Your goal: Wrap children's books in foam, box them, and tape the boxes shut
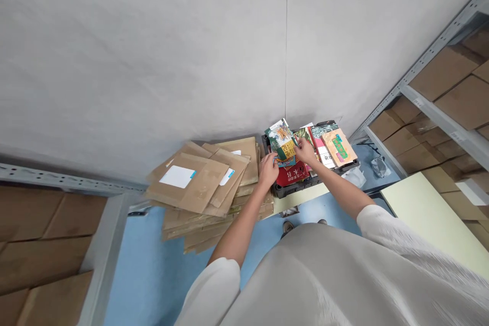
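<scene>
A black crate point(284, 192) filled with books stands on the floor by the wall. My left hand point(268, 169) and my right hand point(305, 151) both grip a small stack of books point(281, 141) with a green-covered one on top, held just above the crate. A red book point(293, 173) lies under my hands. More books, one with an orange cover point(337, 146), lie at the crate's right side.
A heap of flat cardboard mailers point(202, 181) lies left of the crate on the blue floor point(153, 270). Metal shelving with brown boxes stands at the right point(439, 112) and left point(46, 234). A pale yellow board point(435, 219) is at the right. Crumpled plastic point(378, 165) lies nearby.
</scene>
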The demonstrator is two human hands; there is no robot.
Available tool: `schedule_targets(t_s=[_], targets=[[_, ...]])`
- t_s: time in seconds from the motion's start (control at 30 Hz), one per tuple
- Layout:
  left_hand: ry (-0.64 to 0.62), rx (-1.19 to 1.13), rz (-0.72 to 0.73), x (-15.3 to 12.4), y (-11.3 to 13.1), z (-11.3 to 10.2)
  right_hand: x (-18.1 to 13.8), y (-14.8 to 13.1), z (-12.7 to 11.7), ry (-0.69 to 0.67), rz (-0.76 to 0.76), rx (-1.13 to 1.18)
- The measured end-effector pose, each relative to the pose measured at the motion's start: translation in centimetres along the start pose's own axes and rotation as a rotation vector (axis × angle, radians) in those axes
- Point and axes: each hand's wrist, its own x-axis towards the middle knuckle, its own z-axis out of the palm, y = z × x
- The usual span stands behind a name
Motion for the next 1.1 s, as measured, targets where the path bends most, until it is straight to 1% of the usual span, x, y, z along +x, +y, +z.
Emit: schedule_targets(t_s=[0.1, 0.17, 0.3, 0.4, 0.47, 0.6, 0.73, 0.83, 0.93, 1.1], targets=[[-0.014, -0.003, 0.007, -0.2, 0.3, 0.3, -0.4, 0.9, -1.8, 0.039, 0.017, 0.112], [0.001, 0.023, 0.009, -0.3, 0.9, 0.6, -0.9, 1.7, -3.1, 0.05, 0.019, 0.178], [0.011, 0.06, 0.039, 0.2, 3.2, 1.3, -2.5, 3.4, -6.1, 0.061, 0.001, 0.281], [-0.022, 0.018, 0.107, 1.0, 5.8, 2.1, -4.3, 4.5, -8.6, 0.055, 0.006, 0.323], [-0.04, -0.02, 0.162, 1.4, 8.0, 3.0, -5.7, 5.4, -10.2, 0.043, 0.016, 0.353], [-0.077, -0.047, 0.275, 1.6, 12.9, 5.9, -8.8, 7.7, -13.1, 0.05, 0.035, 0.451], [-0.123, -0.018, 0.337, 1.1, 18.0, 10.0, -12.2, 11.5, -16.8, 0.114, 0.05, 0.508], [-0.19, -0.011, 0.373, 0.1, 21.9, 14.1, -15.2, 15.5, -20.1, 0.18, 0.084, 0.55], [-0.311, -0.01, 0.43, -1.6, 25.4, 19.3, -18.6, 20.6, -23.3, 0.219, 0.164, 0.594], [-0.556, -0.01, 0.468, -5.9, 30.6, 29.4, -25.2, 29.6, -27.4, 0.285, 0.341, 0.605]])
